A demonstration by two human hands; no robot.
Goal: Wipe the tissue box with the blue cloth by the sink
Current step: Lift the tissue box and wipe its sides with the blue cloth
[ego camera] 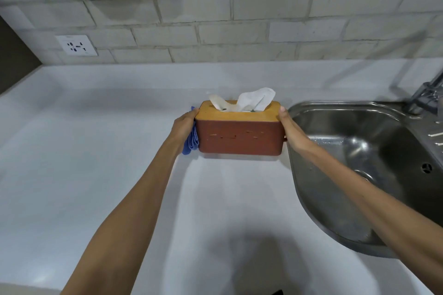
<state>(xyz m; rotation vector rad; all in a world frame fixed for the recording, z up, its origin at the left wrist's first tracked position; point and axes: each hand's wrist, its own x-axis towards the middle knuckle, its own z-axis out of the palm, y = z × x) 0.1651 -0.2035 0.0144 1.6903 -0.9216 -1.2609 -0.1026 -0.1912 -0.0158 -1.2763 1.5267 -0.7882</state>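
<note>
Hands brace both ends of the tissue box (239,133) on the counter (96,175). The left hand (183,126) presses the blue cloth (191,139) flat against its end, fingers closed over it; the right hand (288,127) clasps the opposite end beside the sink (359,151), likely steadying it.

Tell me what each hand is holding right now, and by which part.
The left hand presses the blue cloth against the tissue box's left end. The right hand grips the box's right end. The box sits clamped between them.
</note>
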